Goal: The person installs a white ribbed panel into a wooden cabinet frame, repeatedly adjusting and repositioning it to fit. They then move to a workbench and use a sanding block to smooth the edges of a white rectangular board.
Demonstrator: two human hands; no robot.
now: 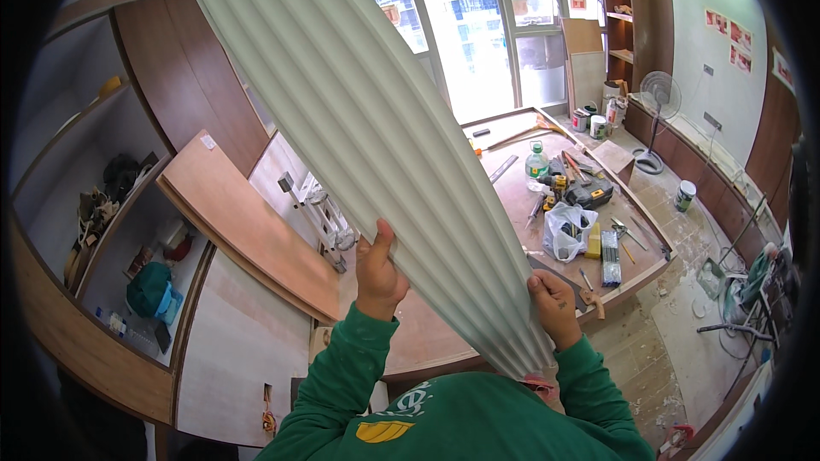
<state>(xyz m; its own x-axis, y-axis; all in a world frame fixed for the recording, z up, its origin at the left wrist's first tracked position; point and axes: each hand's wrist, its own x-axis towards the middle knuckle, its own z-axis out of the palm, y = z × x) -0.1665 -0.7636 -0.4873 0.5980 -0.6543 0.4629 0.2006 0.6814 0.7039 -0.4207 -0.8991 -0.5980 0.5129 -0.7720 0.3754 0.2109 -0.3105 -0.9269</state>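
Observation:
A long, pale green-white fluted panel (376,137) slants across the view, from the upper left down to my body. My left hand (379,271) grips its left edge, thumb on the ribbed face and fingers out of sight behind. On the opposite edge, lower down, my right hand (553,307) is closed with its thumb over the front. The panel's near end comes close to my green shirt (461,418). Behind it, a low wooden work table (504,141) is partly covered from sight.
On the table lie a cordless drill (555,186), a white plastic bag (569,232), a water bottle (536,162) and several hand tools. Wooden boards (256,230) lean at left beside open shelves (111,213). A standing fan (656,119) and paint cans (685,196) are at right.

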